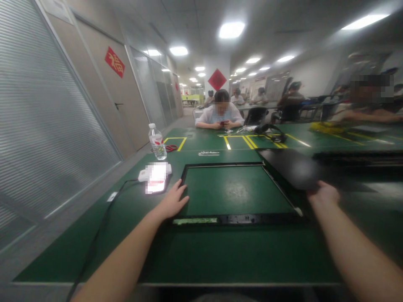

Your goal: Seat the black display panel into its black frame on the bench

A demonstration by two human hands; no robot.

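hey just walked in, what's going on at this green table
A person has both hands busy at the table. The left hand rests at the left side of a black frame; the right hand holds a dark panel by its edge, on the frame's right. A bottle stands beyond the left hand.
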